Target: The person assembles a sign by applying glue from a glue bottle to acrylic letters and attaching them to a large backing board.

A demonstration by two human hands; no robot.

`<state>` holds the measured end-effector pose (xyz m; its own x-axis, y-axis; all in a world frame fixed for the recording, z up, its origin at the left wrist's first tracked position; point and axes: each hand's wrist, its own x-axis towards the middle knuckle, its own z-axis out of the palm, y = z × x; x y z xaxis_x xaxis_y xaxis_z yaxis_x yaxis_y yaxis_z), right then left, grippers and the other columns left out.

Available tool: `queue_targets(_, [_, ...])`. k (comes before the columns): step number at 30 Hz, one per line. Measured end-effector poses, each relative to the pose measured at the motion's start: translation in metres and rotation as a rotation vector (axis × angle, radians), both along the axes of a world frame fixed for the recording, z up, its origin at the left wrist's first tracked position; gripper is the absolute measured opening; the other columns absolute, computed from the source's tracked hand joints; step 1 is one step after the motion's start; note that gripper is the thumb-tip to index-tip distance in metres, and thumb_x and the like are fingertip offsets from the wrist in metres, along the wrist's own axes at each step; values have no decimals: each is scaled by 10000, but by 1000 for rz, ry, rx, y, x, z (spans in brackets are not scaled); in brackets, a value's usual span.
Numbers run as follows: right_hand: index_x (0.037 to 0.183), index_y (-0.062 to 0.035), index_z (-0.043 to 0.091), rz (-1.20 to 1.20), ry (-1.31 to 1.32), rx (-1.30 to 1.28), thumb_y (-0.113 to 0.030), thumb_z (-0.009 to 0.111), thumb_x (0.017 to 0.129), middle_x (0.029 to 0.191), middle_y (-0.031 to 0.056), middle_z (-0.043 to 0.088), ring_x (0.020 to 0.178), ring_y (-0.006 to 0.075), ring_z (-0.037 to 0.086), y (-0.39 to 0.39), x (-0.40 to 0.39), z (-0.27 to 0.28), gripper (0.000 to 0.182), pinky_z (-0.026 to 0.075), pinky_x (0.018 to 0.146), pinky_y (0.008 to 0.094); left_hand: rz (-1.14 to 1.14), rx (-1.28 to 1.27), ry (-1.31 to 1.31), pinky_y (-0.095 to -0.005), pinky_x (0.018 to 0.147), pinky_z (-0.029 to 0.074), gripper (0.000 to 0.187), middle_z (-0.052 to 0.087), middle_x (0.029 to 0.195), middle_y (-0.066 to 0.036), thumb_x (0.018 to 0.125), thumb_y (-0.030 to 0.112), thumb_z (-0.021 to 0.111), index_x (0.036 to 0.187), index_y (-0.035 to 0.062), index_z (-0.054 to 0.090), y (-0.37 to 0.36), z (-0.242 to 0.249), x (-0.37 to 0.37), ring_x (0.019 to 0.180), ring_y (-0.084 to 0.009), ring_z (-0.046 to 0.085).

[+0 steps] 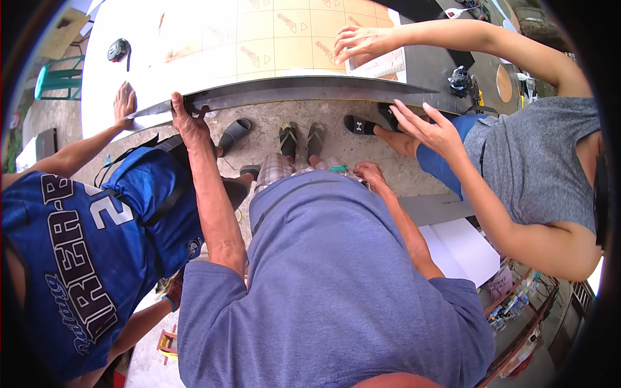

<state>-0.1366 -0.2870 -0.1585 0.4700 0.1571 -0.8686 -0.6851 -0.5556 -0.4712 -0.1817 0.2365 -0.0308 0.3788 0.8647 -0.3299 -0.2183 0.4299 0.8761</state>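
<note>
From the head view, I'm looking down past a person in a blue-grey T-shirt [336,258] at a long, narrow, dark grey metal strip [291,89], lying across the near edge of a broad white surface [139,29]. The person's left hand [189,126] is up at the strip's left part, touching its near edge; some fingers are lost in shadow, so I can't tell whether they are closed around it. The right hand [370,173] is down beside the waist, fingers loosely bent, near a small teal item [337,169]; I can't tell if it holds anything.

To the left, a co-worker in a blue jersey [71,220] has a palm against the surface, by the strip's end. To the right, another in a grey sleeveless shirt [537,155] has one hand spread near the strip and the other over a tan printed sheet [284,39]. A round black tape measure [118,50] sits toward the far left.
</note>
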Motion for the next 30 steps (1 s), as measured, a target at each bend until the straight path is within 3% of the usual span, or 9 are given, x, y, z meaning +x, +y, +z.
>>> queue_targets(4, [1134, 6, 685, 21, -40, 17, -206, 658, 881, 1055, 129, 714, 990, 237, 658, -2, -6, -9, 331, 506, 884, 358, 8, 14, -3, -505, 780, 452, 678, 563, 977, -1, 719, 587, 831, 1163, 143, 575, 0, -1, 1, 896, -157, 508])
queue_targets(7, [1000, 13, 715, -28, -121, -17, -80, 679, 801, 868, 99, 704, 789, 189, 659, 2, -11, -10, 222, 524, 708, 312, 13, 16, -1, -499, 768, 448, 669, 557, 951, 6, 719, 587, 831, 1149, 144, 574, -2, 0, 2, 862, -150, 504])
queue_targets(15, [987, 0, 731, -8, -217, 97, -118, 677, 803, 883, 95, 710, 807, 188, 657, 2, -20, 6, 225, 522, 717, 319, -3, 4, -2, -510, 772, 441, 678, 543, 957, 1, 720, 589, 830, 1157, 140, 569, 2, -7, -1, 866, -155, 495])
queue_targets(24, [1002, -17, 737, 6, -246, 76, -142, 681, 819, 894, 96, 710, 822, 197, 654, 7, -20, 12, 228, 525, 710, 331, -16, -9, 7, -572, 895, 409, 882, 544, 1228, -47, 686, 608, 842, 1334, 115, 502, 7, -17, -3, 1184, -243, 465])
queue_targets(30, [995, -18, 744, 59, -246, 63, -141, 684, 823, 886, 96, 709, 811, 191, 647, 10, -16, 12, 220, 518, 695, 327, -27, 12, 6, -563, 891, 412, 896, 531, 1219, -53, 691, 620, 835, 1336, 97, 498, 2, -12, -5, 1147, -243, 472])
